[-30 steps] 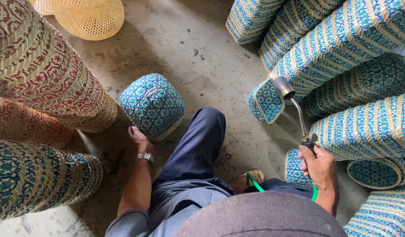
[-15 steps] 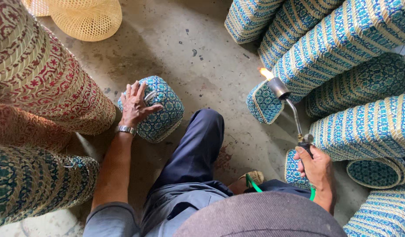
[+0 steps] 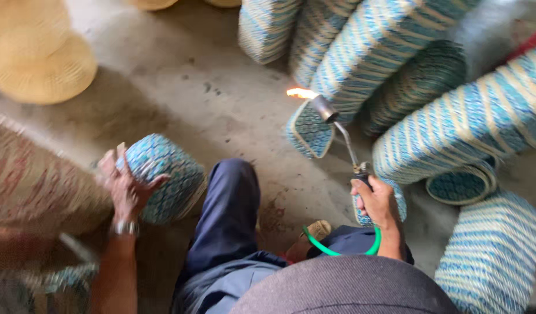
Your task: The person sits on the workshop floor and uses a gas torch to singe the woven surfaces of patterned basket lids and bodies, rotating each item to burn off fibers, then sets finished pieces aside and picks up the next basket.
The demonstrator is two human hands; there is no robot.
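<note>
1. The small blue woven basket (image 3: pixel 163 177) sits on the concrete floor (image 3: pixel 180 93) just left of the person's knee (image 3: pixel 230 186). The left hand (image 3: pixel 124 189) is spread over its near side, fingers curled on the weave, gripping it.
2. The right hand (image 3: pixel 377 200) is closed round the handle of a gas torch (image 3: pixel 340 136). Its nozzle points up and left, with a small flame (image 3: pixel 301 93) burning at the tip, next to a flat blue woven lid (image 3: pixel 310 132) that leans against the stacked baskets.
3. A green hose (image 3: pixel 337 249) runs from the torch handle back toward the person's lap.
4. As a judgement: the step in hand looks like taking hold of the basket while the lit torch waits aside. The next move would call for a firm hold on the basket and the flame kept clear of the stacks.
5. Stacks of blue-and-cream baskets (image 3: pixel 395 64) lie on their sides to the right; red-patterned baskets (image 3: pixel 35 186) lie to the left; pale straw baskets (image 3: pixel 41 64) sit at the upper left.
6. The left side is blurred, so the red weave is hard to read. The person's head (image 3: pixel 343 288) hides the lap, and the edges cut off several stacks.
</note>
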